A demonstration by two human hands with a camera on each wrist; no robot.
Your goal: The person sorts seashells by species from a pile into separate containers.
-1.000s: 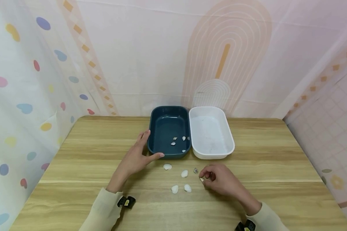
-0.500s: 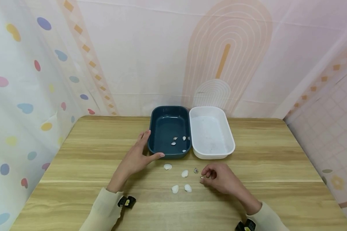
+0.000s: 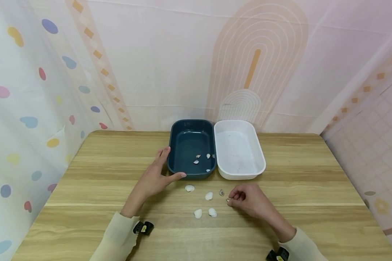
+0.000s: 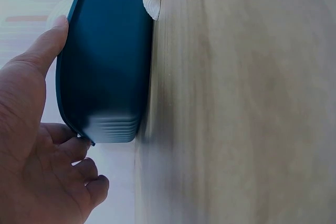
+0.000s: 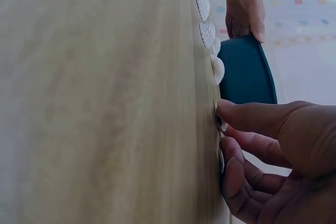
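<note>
On the wooden table (image 3: pixel 281 159), two hands are busy with little shells.

Left hand (image 3: pixel 153 177) rests its straight fingers against the dark blue plastic tray (image 3: pixel 191 148), thumb at the near corner. Right hand (image 3: pixel 248 199) curls its fingers and pinches one tiny shell (image 3: pixel 228 199) down on the table. Four white shells (image 3: pixel 208 196) and a small grey shell (image 3: pixel 221 192) lie just beside it. More small shells sit inside the blue tray, next to a white plastic tray (image 3: pixel 238 148).

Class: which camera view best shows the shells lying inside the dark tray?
The head view: it looks down into the dark tray, showing the shells on its floor. Both wrist views show only the tray's outer wall, hiding the inside.
</note>
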